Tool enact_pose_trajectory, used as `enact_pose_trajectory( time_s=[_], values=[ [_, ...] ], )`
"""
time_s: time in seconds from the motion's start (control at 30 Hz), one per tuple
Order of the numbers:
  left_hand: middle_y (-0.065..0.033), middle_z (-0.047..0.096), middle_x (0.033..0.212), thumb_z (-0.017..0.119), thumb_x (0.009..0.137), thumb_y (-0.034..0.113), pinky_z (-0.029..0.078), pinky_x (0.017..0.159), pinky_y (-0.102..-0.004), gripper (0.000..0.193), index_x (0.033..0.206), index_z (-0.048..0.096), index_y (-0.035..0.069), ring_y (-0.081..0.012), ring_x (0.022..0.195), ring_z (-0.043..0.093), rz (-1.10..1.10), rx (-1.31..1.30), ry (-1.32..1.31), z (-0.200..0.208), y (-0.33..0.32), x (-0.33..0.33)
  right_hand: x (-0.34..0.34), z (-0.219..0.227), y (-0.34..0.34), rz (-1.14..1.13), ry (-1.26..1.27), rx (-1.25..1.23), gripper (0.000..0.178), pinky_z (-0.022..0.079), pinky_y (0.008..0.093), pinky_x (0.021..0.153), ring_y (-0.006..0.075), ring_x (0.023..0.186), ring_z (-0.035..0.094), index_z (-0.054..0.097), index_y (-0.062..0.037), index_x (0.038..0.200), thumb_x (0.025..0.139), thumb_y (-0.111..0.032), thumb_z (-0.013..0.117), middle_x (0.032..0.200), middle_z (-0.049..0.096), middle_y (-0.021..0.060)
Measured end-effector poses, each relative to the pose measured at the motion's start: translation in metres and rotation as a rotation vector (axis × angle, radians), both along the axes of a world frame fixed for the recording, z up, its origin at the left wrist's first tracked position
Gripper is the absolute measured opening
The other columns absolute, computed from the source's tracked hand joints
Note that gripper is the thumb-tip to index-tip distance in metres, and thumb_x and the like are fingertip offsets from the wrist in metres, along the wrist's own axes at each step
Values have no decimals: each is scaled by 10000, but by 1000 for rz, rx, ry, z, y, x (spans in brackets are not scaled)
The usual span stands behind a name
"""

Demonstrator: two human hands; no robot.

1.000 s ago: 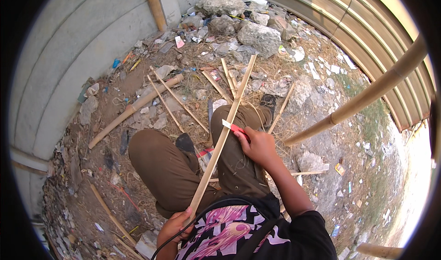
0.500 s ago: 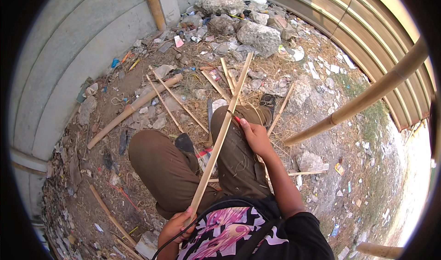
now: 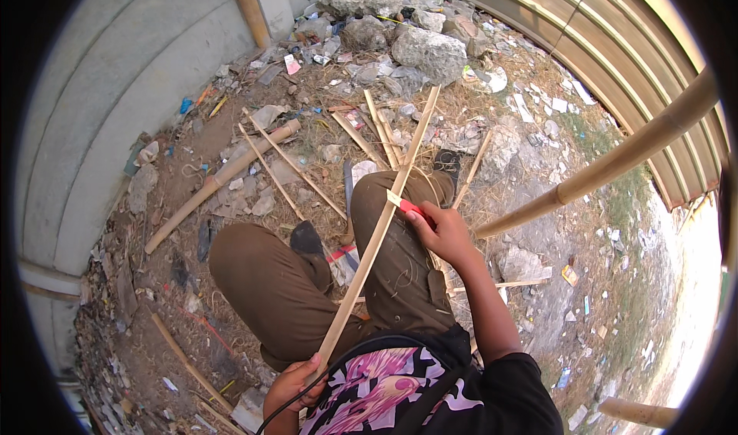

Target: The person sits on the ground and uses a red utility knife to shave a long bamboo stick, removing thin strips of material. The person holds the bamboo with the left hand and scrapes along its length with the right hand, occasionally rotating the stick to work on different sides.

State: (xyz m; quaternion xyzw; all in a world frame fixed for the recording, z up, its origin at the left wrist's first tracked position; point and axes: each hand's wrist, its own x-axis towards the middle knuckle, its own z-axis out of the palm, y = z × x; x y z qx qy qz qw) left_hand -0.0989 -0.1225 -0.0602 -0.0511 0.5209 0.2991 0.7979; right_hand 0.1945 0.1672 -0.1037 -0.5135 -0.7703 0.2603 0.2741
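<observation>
A long pale bamboo strip (image 3: 374, 243) slants across my right thigh, its far end past the knee. Near my waist, my left hand (image 3: 298, 383) is closed round the strip's lower end. Beside the strip, over the thigh, my right hand (image 3: 446, 234) grips a red-handled knife (image 3: 409, 206). The knife's light blade lies at the strip's edge; I cannot tell if it cuts in. Thin curled shavings cling to my brown trousers (image 3: 400, 270).
Several bamboo strips (image 3: 355, 139) lie ahead of my knees. A bamboo pole (image 3: 223, 180) rests on the ground at left; another long pole (image 3: 600, 175) slants in from the right. Rocks (image 3: 430, 54) and litter are heaped by the concrete wall (image 3: 146, 89). Corrugated sheeting (image 3: 607, 43) stands at right.
The strip's far end has swung a little to the right. My right hand has shifted slightly right and down with the knife, whose blade now shows bright. My left hand keeps its hold.
</observation>
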Motion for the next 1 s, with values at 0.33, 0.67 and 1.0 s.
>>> enact_pose_trajectory(
  time_s=[0.33,0.67,1.0],
  values=[
    [18,423,505,502,1046,425,235,329,-217,443,850,588,37,-58,363,326,-32,3,31,3,-2,1,7,-6,-10,28,10,21,372,459,469,556,403,573,592,635,-41,825,962,-386,625,599,575,190],
    [3,442,522,487,1051,435,223,316,-217,436,858,571,53,-64,354,320,-24,147,14,-1,-5,7,-29,-13,-13,-140,-36,252,353,473,475,518,394,554,619,634,-73,804,951,-393,634,589,599,170],
    [9,440,523,498,1050,423,224,323,-211,425,851,562,53,-53,361,313,-17,90,-7,-2,-7,1,3,-27,-5,59,365,-154,490,323,326,518,99,582,323,557,5,758,1015,-412,552,568,358,69]
  ],
)
